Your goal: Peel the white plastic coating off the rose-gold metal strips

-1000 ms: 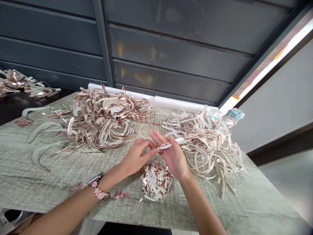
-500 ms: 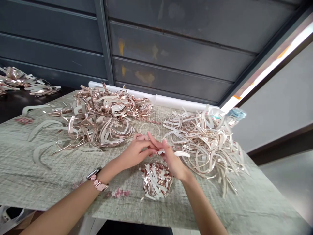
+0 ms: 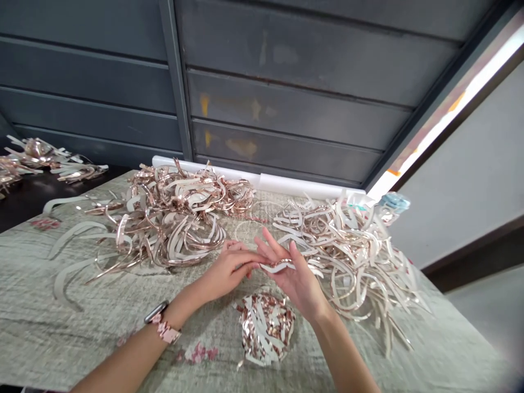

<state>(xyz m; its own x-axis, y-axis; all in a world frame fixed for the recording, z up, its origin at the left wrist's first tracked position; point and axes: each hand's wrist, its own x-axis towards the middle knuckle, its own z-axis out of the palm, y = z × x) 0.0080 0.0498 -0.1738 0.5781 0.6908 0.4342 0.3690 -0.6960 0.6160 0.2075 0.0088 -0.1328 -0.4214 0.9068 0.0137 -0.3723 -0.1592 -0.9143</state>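
My left hand (image 3: 234, 268) has its thumb and fingers pinched on one end of a shiny white and rose-gold foil strip (image 3: 280, 266). The strip runs across the palm of my right hand (image 3: 293, 278), which is turned up with its fingers stretched apart. Beyond that palm, the strip's other end reaches toward a large heap of foil strips (image 3: 347, 245) on the right. Just below both hands, a compact bundle of crinkled foil strips (image 3: 267, 330) rests on the patterned tablecloth (image 3: 221, 333).
Another big tangle of rose-gold strips (image 3: 176, 213) covers the back left. More strips (image 3: 45, 158) lie on a dark surface at far left. White rolls (image 3: 295, 185) line the grey panelled wall (image 3: 286, 109). A blue and clear plastic packet (image 3: 393, 203) sits at the right back.
My right hand has opened, its fingers spreading and its palm turning up under the strip. The left hand keeps its pinch. The view has tilted up slightly.
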